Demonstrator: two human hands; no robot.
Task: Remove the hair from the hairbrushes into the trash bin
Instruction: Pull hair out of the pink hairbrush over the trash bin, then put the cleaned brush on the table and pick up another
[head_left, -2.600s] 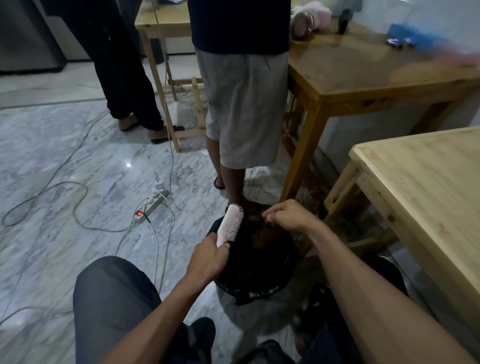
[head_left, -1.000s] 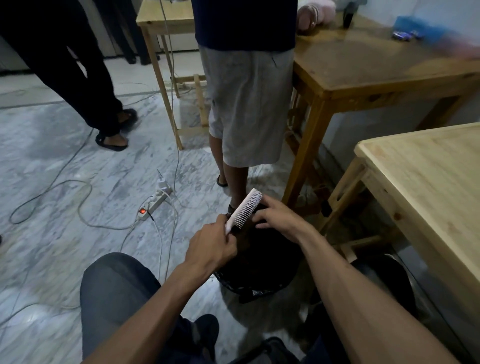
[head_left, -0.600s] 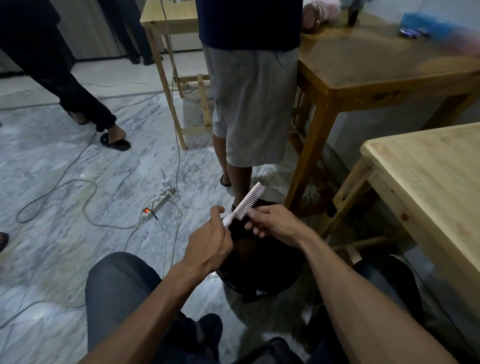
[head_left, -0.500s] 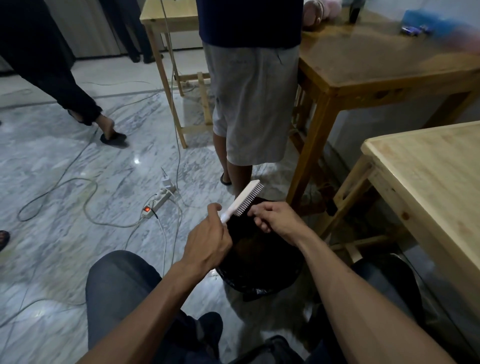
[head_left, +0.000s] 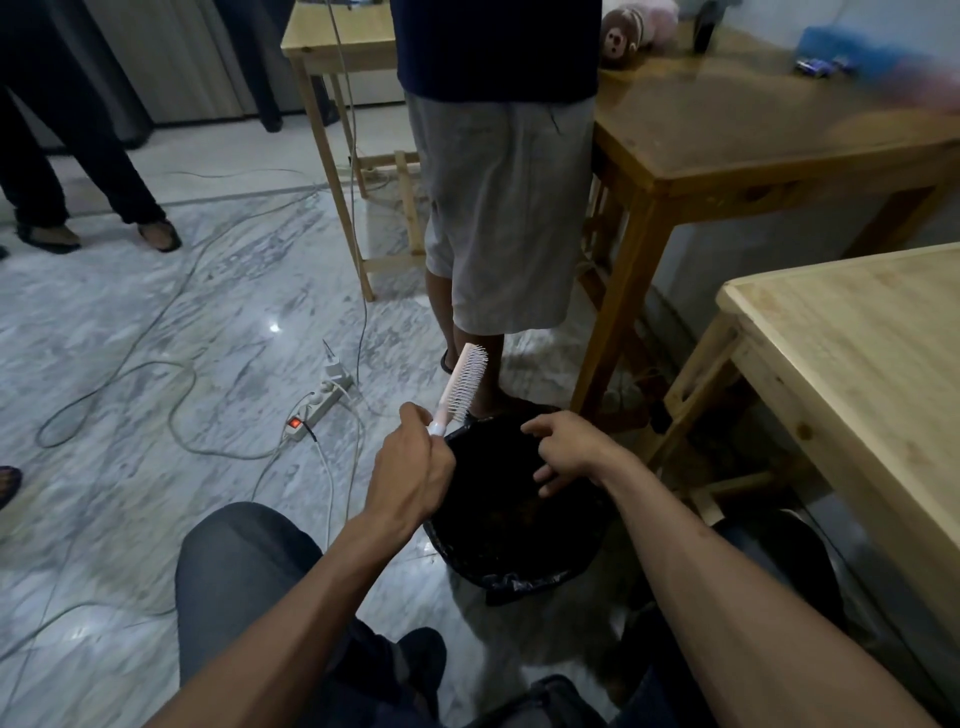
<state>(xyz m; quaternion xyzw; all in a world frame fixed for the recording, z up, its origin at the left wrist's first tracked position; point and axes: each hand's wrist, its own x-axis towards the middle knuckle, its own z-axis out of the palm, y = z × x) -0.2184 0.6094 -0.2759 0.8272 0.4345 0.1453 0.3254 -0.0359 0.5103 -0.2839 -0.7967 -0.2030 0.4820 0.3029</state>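
Observation:
My left hand (head_left: 413, 467) grips the handle of a pale pink hairbrush (head_left: 464, 387), which points up and away with its white bristles facing right. The brush sits just left of the rim of a trash bin (head_left: 519, 564) lined with a black bag, standing on the floor between my knees. My right hand (head_left: 569, 452) hovers over the bin's mouth with its fingers spread and curled downward, apart from the brush. Whether any hair is in those fingers is too dark to tell.
A person in grey shorts (head_left: 506, 208) stands right behind the bin. A white power strip (head_left: 319, 408) and cables lie on the marble floor to the left. Wooden tables (head_left: 852, 364) stand at right and behind. Another person's legs (head_left: 78, 171) are at far left.
My right hand has left the bristles and dropped over the bin with fingers spread. My left hand has tilted the brush more upright and shifted it slightly left.

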